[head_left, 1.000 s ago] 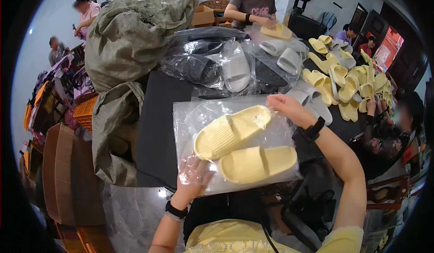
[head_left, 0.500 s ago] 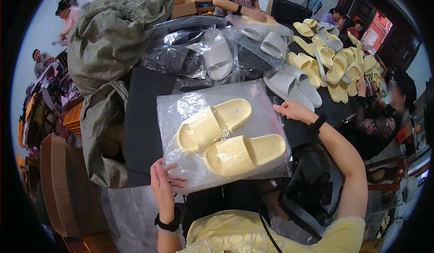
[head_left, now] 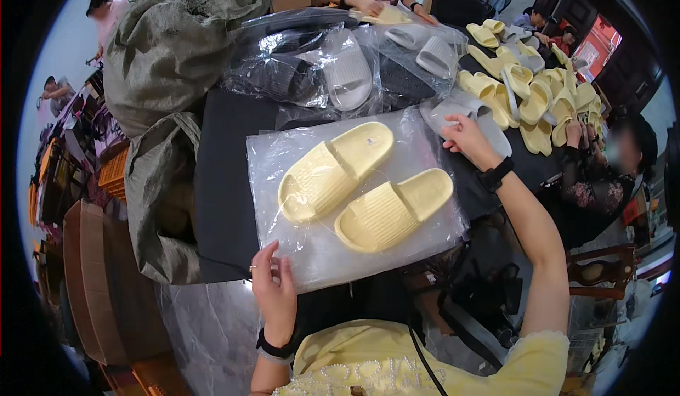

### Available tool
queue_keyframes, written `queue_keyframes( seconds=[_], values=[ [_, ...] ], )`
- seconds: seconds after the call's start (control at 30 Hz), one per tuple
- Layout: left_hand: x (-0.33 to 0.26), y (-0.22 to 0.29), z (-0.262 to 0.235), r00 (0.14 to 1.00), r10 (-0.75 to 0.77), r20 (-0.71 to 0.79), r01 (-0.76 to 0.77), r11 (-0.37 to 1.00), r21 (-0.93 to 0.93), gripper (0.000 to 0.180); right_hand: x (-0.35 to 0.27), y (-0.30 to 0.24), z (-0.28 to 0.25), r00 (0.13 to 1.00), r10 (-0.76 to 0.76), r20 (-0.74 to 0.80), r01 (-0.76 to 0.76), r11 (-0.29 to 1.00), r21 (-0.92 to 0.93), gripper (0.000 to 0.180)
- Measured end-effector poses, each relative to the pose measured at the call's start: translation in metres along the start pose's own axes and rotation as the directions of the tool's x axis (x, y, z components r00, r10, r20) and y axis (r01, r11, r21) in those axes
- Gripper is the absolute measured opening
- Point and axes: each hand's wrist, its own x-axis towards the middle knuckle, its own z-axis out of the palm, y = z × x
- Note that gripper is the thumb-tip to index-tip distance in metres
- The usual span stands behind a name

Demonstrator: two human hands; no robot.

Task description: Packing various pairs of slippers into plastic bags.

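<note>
A pair of pale yellow slide slippers (head_left: 338, 173) lies side by side in a clear plastic bag (head_left: 312, 258), flat on the black table before me. Close to the bag's near left corner is my left hand (head_left: 275, 290), its fingers stretched and apart; whether they touch the plastic I cannot tell. My right hand (head_left: 469, 143) is beyond the bag's right edge, over a pair of grey slippers (head_left: 496, 132). Its fingers are bent with thumb and forefinger apart, and nothing shows between them.
Bagged grey slippers (head_left: 348, 77) and dark ones lie behind. Loose yellow slippers (head_left: 535, 102) are heaped at the right, where a person in black sits. Across the table another person handles a yellow slipper (head_left: 386, 15). Large woven sacks (head_left: 177, 49) and a cardboard box (head_left: 88, 283) stand left.
My right hand has left the bag's right edge and moved up over the grey slippers. My left hand has shifted slightly right and down, and the bagged yellow slippers now lie flatter and farther apart.
</note>
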Motion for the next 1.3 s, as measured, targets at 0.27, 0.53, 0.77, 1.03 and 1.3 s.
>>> queue_keyframes(
  seconds=[0.27, 0.53, 0.77, 1.03, 1.3],
  values=[
    [0.014, 0.002, 0.010, 0.885, 0.394, 0.247, -0.464, 0.725, 0.509, 0.046, -0.062, -0.023, 0.003, 0.775, 0.426, 0.467, -0.493, 0.870, 0.025, 0.032],
    [0.015, -0.024, 0.030, 0.917, 0.145, 0.371, -0.390, 0.517, 0.762, 0.071, -0.063, -0.004, -0.004, 0.716, -0.004, 0.698, -0.607, 0.492, 0.624, 0.026],
    [0.016, -0.028, 0.028, 0.925, 0.141, 0.352, -0.375, 0.479, 0.794, 0.074, -0.038, -0.026, 0.067, 0.575, -0.384, 0.722, 0.773, 0.543, -0.327, 0.058],
    [0.017, -0.029, 0.031, 0.925, 0.120, 0.361, -0.373, 0.473, 0.798, 0.077, -0.021, -0.045, 0.141, 0.401, -0.300, 0.866, 0.862, 0.444, -0.245, 0.037],
    [0.017, -0.025, 0.033, 0.928, 0.124, 0.351, -0.364, 0.497, 0.788, 0.081, 0.001, 0.025, 0.093, 0.590, -0.539, 0.602, 0.761, 0.621, -0.189, 0.016]
  ],
)
